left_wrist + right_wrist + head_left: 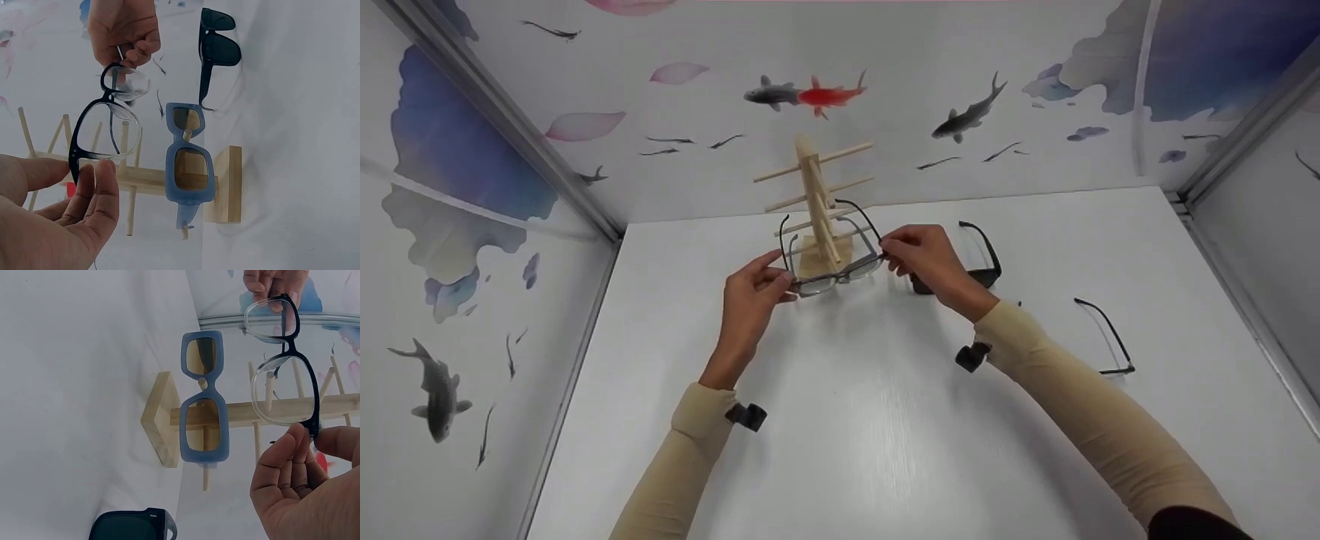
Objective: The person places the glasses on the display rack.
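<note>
Both hands hold one pair of eyeglasses [109, 98], with a dark upper rim and a clear lower rim, by its two ends. My left hand [750, 300] pinches the left hinge between thumb and fingers. At the opposite hinge, my right hand [926, 259] grips the frame the same way. The temples are unfolded and point toward the wooden display stand [814, 187]. Blue-framed sunglasses [224, 433] with brown lenses sit low on that stand, near its base [228, 185]. In both wrist views the eyeglasses are level with higher pegs than the sunglasses, on the near side of the stand.
Black sunglasses [986, 277] lie on the white table [847, 420] right of the stand, partly behind my right hand. Farther right, another pair of dark-framed glasses [1119, 369] is mostly hidden by my forearm. A wall printed with fish [832, 96] rises behind the stand.
</note>
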A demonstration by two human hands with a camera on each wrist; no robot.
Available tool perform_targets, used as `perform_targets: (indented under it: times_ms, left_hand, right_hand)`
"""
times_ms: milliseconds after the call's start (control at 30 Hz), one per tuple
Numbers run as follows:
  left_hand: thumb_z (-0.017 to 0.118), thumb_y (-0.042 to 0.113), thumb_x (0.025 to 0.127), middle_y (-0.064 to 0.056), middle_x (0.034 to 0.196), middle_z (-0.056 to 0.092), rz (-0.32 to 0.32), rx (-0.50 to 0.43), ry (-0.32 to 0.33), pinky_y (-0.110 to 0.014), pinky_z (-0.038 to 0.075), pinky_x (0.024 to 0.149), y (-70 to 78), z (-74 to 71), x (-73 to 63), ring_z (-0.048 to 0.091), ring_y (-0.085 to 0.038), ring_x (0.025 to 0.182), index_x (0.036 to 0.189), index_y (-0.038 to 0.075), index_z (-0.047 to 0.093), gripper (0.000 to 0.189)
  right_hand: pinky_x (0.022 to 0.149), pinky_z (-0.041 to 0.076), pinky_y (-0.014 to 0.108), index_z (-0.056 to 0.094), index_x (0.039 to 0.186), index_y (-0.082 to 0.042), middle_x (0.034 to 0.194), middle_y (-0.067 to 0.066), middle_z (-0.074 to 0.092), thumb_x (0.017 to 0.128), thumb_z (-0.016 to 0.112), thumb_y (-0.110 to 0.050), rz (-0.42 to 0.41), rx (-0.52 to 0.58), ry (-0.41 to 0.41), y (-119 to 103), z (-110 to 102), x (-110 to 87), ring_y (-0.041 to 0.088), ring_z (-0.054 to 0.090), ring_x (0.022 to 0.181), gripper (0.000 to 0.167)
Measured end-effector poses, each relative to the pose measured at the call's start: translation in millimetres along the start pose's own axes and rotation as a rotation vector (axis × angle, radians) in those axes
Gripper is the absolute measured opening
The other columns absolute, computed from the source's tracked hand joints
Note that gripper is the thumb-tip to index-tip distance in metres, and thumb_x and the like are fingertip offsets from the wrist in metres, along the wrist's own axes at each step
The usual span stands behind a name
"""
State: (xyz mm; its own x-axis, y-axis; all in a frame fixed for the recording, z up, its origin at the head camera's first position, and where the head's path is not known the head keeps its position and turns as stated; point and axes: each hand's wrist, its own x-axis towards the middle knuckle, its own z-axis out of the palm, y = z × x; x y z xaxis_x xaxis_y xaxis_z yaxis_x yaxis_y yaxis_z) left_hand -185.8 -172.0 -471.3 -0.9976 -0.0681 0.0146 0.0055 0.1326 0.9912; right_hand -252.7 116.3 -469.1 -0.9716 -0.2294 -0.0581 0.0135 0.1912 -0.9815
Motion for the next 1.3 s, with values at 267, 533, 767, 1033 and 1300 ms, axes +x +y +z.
perform_targets:
  times_ms: [267,533,767,1033,1300]
  left_hand:
    - [0.067,0.003,0.109,-0.021,0.117,0.077,0.011,0.015,0.01,-0.032,0.068,0.087,1.3,0.8,4.3,0.079,-0.029,0.099,0.153,-0.004,0.06,0.046]
    - [0.067,0.002,0.108,-0.021,0.117,0.077,0.026,0.006,0.013,-0.031,0.067,0.087,-0.2,0.0,9.5,0.079,-0.033,0.103,0.153,-0.004,0.06,0.046]
    - [0.066,0.003,0.109,-0.019,0.115,0.078,0.022,-0.006,0.009,-0.032,0.067,0.087,0.4,-1.1,14.9,0.08,-0.03,0.1,0.153,-0.006,0.059,0.046]
    - [0.066,0.003,0.109,-0.022,0.117,0.077,-0.005,-0.036,0.006,-0.031,0.068,0.086,-0.3,1.7,24.1,0.078,-0.039,0.105,0.154,-0.007,0.058,0.046]
    - [0.066,0.004,0.109,-0.031,0.123,0.074,-0.02,-0.051,0.016,-0.031,0.067,0.086,-4.4,3.2,31.7,0.078,-0.025,0.096,0.155,-0.007,0.057,0.048]
  right_hand:
    - [0.074,0.063,0.028,0.077,0.12,0.001,0.115,0.027,0.075,0.11,0.069,-0.017,0.012,0.007,0.013,-1.4,1.4,3.6,0.018,0.071,0.085,0.023]
    - [0.071,0.062,0.025,0.078,0.12,0.0,0.112,0.025,0.075,0.11,0.069,-0.018,0.005,0.004,0.013,-2.7,1.4,8.9,0.019,0.071,0.085,0.023]
    - [0.073,0.062,0.026,0.077,0.121,0.001,0.109,0.019,0.076,0.11,0.068,-0.018,-0.002,0.013,0.013,-4.3,1.3,15.3,0.021,0.071,0.087,0.024]
    - [0.074,0.062,0.026,0.076,0.123,0.002,0.109,0.017,0.075,0.111,0.067,-0.019,0.021,0.025,0.023,-5.2,1.2,23.8,0.026,0.072,0.091,0.026]
    - [0.073,0.061,0.024,0.076,0.125,0.002,0.108,0.016,0.075,0.112,0.066,-0.02,0.017,0.005,0.027,-0.4,1.4,32.4,0.019,0.07,0.086,0.028]
